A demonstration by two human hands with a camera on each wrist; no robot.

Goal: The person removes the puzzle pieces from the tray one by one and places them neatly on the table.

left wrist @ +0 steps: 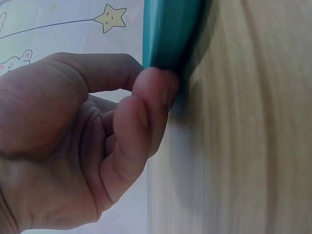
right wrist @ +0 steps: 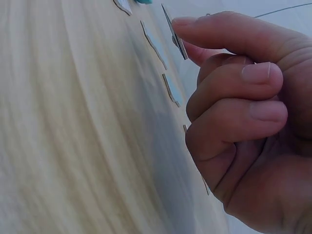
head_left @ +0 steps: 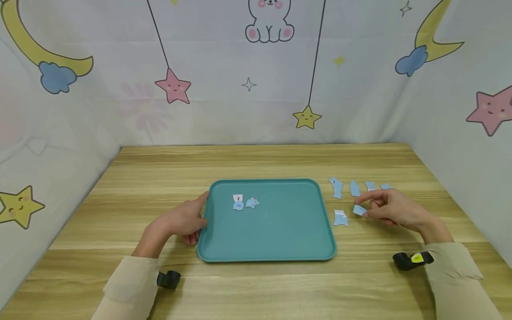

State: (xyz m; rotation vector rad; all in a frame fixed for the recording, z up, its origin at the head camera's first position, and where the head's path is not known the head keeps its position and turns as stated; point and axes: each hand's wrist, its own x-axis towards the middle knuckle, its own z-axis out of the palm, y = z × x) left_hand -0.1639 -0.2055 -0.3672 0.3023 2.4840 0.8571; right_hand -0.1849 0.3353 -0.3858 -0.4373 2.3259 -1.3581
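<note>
A teal tray (head_left: 264, 242) lies on the table, and my left hand (head_left: 186, 220) holds its left rim. In the left wrist view the fingertips (left wrist: 151, 87) meet the tray edge (left wrist: 170, 34). Two light blue puzzle pieces, one with a white top (head_left: 238, 202) and one irregular (head_left: 253, 202), lie apart in the tray's upper left. To the right of the tray, my right hand (head_left: 394, 209) pinches a light blue puzzle piece (head_left: 359, 210) between thumb and index finger. The right wrist view shows this piece (right wrist: 174, 31) edge-on, raised off the table; the other fingers are curled.
More puzzle pieces lie right of the tray: a long one (head_left: 336, 188), a narrow one (head_left: 354, 188), a white-topped one (head_left: 341, 218), and two behind the right hand (head_left: 370, 185). A printed cloth (head_left: 216, 120) surrounds the wooden table (head_left: 256, 293) at back and sides.
</note>
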